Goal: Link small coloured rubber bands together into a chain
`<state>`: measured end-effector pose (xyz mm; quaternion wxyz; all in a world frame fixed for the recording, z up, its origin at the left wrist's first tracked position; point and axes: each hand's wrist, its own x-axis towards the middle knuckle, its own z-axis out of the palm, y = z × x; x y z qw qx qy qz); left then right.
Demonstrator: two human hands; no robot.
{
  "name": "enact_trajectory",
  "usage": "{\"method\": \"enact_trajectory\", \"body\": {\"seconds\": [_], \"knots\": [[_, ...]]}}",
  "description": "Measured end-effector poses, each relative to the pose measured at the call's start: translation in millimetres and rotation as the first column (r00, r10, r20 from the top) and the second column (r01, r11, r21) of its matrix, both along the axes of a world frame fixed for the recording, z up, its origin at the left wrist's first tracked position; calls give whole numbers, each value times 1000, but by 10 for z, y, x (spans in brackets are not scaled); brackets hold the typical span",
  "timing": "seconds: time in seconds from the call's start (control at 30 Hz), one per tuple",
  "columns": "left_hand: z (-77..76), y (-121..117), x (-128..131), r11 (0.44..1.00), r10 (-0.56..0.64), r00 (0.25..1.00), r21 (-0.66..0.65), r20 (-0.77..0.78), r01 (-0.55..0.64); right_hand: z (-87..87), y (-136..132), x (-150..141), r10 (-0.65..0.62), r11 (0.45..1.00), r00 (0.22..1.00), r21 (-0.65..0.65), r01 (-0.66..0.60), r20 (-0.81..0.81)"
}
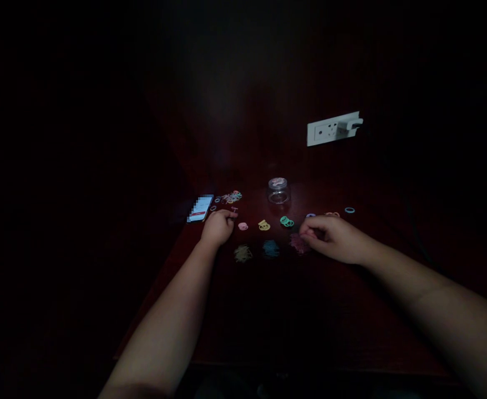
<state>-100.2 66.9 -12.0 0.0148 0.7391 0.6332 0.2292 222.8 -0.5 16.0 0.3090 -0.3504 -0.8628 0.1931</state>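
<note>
Small coloured elastic rings lie sorted in little groups on a dark red table (268, 310): pink (243, 226), yellow (264, 225), green (286, 221), plus dim piles of tan (242, 253), blue (270, 248) and purple (297, 243). My left hand (218, 227) rests curled on the table beside the pink rings, fingertips pinched near a mixed heap (232, 197). My right hand (330, 237) is curled, its fingertips pinched at the purple pile. What either pinch holds is too dark to make out.
A small clear jar (278, 190) stands behind the rings. A lit phone (201, 208) lies at the left. A white wall socket (329, 131) with a plug is on the dark back wall. Stray rings (349, 210) lie at the right. The surroundings are very dark.
</note>
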Motion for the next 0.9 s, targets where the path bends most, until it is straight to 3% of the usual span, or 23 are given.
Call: {"method": "enact_trajectory", "body": {"seconds": [0.2,0.4,0.5,0.6,0.9], "knots": [[106,-88,84,992,33,986,119,165,-53,5,-6,0,1,1000,1000,2,-1,8],[168,-271,368,965,-203,941,217,271,146,4,-12,-20,9,1000,1000,11,-9,25],[201,-444,602,903,-371,902,312,218,296,-7,-18,-45,11,1000,1000,-4,-11,-12],[237,-618,795,821,-539,829,312,148,478,-22,-26,-69,11,1000,999,-14,-11,-51],[267,-770,958,812,-572,808,236,144,533,-26,-36,-74,33,999,999,-9,-34,-24]]}}
